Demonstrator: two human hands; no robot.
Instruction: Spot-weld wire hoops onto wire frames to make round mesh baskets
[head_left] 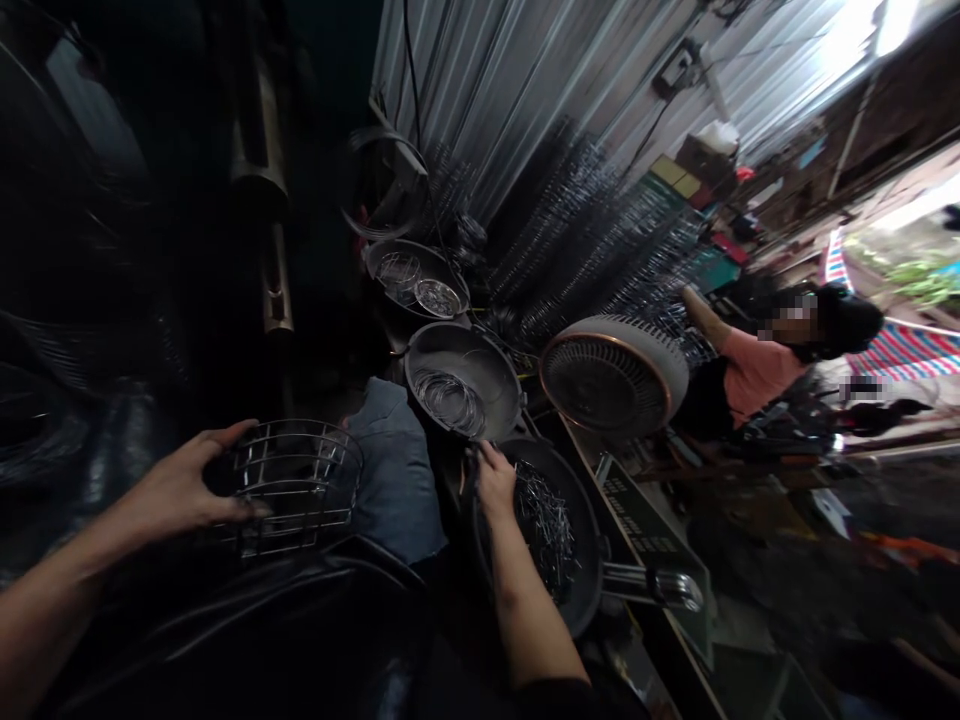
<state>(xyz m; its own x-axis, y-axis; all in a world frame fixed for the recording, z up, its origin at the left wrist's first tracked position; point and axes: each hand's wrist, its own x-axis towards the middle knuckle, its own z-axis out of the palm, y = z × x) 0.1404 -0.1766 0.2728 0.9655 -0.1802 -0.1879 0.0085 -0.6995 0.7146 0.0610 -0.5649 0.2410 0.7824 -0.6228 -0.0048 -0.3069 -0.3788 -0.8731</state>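
Note:
My left hand grips a small wire basket with a round, open grid, thumb and fingers on its near end. The basket is above my lap, beside a denim-covered knee. My right hand is at the edge between two round metal pans, fingers bent together; what they hold, if anything, is too small to make out. Under my right forearm lies a dark pan with many short metal wire pieces in it. The pan beyond it contains a coil of thin wire rings.
Farther off, a third pan carries wire rounds. A round fan stands right of the pans. Tall stacks of wire grids lean along a corrugated metal wall. Another person in an orange shirt is at the right. Machinery stands at left.

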